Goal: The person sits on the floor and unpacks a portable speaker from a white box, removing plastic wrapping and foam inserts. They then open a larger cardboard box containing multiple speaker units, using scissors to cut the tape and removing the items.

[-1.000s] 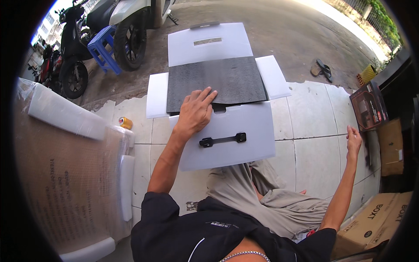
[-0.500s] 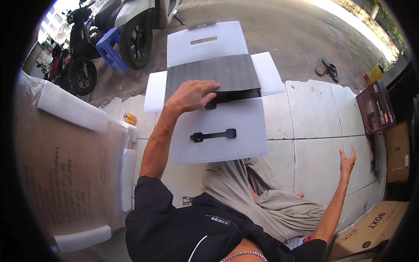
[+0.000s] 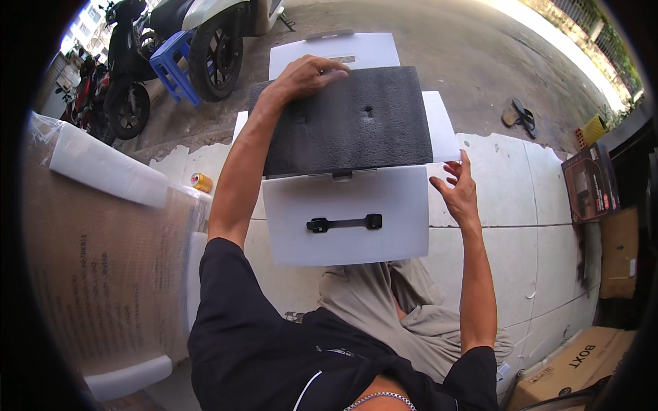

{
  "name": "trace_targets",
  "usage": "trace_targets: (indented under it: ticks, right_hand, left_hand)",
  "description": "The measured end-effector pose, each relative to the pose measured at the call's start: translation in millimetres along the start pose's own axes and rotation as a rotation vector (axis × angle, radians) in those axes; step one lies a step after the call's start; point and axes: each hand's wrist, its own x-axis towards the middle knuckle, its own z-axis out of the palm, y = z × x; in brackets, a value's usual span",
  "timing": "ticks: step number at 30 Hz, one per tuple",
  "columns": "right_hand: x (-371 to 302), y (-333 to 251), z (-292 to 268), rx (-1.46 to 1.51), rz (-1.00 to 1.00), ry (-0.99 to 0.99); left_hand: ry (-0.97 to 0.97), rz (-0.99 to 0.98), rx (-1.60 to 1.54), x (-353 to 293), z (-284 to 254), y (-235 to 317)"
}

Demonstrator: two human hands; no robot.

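Note:
A white cardboard box with a black plastic carry handle on its near panel stands open in front of me. A dark grey foam sheet covers its opening. My left hand grips the sheet's far edge, fingers curled over it, and the sheet looks raised and tilted. At the right, my right hand is open, thumb and fingers apart, with the index finger by the corner of the right side flap. What lies under the foam is hidden.
Left of me stands a large wrapped carton with white foam edging, beside a yellow roll. Ahead are motorbikes, a blue stool and slippers. Boxes line the right, including a brown carton.
My left hand has moved away from me, and the foam sheet has risen and now hides the dark gap at its near edge. My right hand has come in from the right to the side flap.

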Motion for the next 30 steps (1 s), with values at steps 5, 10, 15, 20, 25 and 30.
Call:
trace_targets:
  ticks: [5, 10, 15, 20, 25, 30]
  right_hand:
    - [-6, 10, -8, 0.158, -0.04, -0.045]
    - [9, 20, 5, 0.008, -0.236, -0.06]
    - [21, 25, 18, -0.256, -0.503, 0.046]
    - [36, 6, 16, -0.352, -0.863, 0.027]
    - [48, -28, 11, -0.699, -0.917, -0.266]
    - [52, -41, 3, -0.776, -0.787, -0.387]
  left_hand:
    - [0.047, 0.006, 0.13, -18, 66, -21]
    - [-0.146, 0.104, 0.095, -45, 96, 11]
    - [-0.207, 0.01, 0.204, -45, 111, 17]
    - [-0.176, 0.104, 0.11, -42, 119, 15]
    - [-0.087, 0.145, 0.048, -41, 124, 15]
    - [0.115, -0.053, -0.183, -59, 77, 4]
